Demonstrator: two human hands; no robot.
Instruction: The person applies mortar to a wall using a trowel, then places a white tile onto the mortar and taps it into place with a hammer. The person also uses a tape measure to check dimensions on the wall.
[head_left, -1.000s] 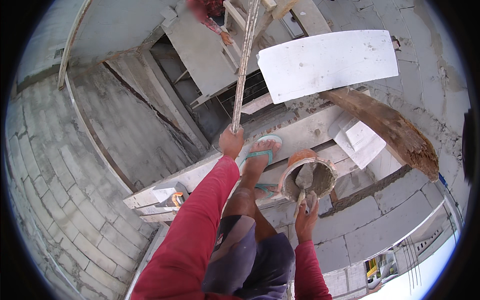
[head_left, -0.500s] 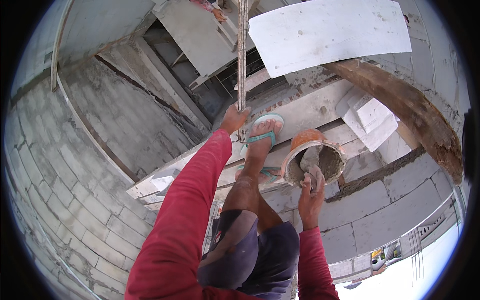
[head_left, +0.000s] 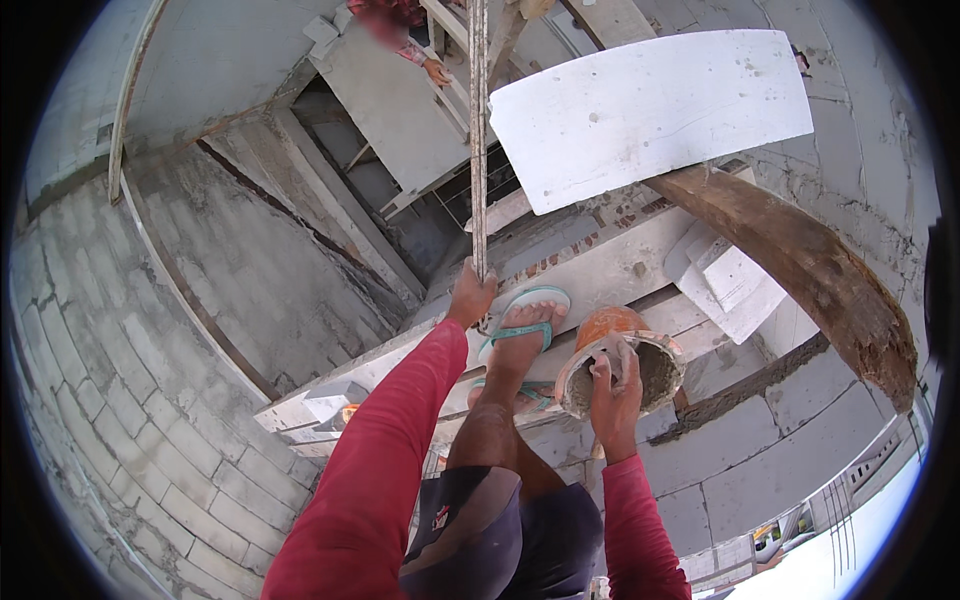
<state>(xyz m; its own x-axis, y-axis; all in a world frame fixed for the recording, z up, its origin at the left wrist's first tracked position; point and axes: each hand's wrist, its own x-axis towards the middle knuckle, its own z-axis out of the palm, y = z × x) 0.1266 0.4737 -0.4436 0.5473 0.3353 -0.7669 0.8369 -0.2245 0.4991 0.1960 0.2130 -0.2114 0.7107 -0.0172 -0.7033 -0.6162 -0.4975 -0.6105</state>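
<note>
My left hand [head_left: 472, 293] is wrapped round the lower end of a long, narrow, rough pole [head_left: 479, 130] that runs up out of view. At the near rim of an orange bucket [head_left: 612, 322] is my right hand [head_left: 617, 400], its fingers bent and coated with grey. The bucket is tilted toward me and holds wet grey mortar [head_left: 660, 372]. A short pale stick end [head_left: 597, 449] shows just below my right hand; what the fingers hold is hidden. My sandalled feet [head_left: 525, 325] stand on planks left of the bucket.
A large white panel [head_left: 650, 115] lies ahead, beside a thick weathered timber [head_left: 790, 255]. White block pieces [head_left: 735, 285] sit right of the planks [head_left: 590, 265]. A deep gap [head_left: 400, 230] opens at the left. Another person's hand [head_left: 436, 72] shows at the far side.
My right hand has come up out of the bucket to its near rim. The view has shifted, showing more of the other person. My left hand stays on the pole.
</note>
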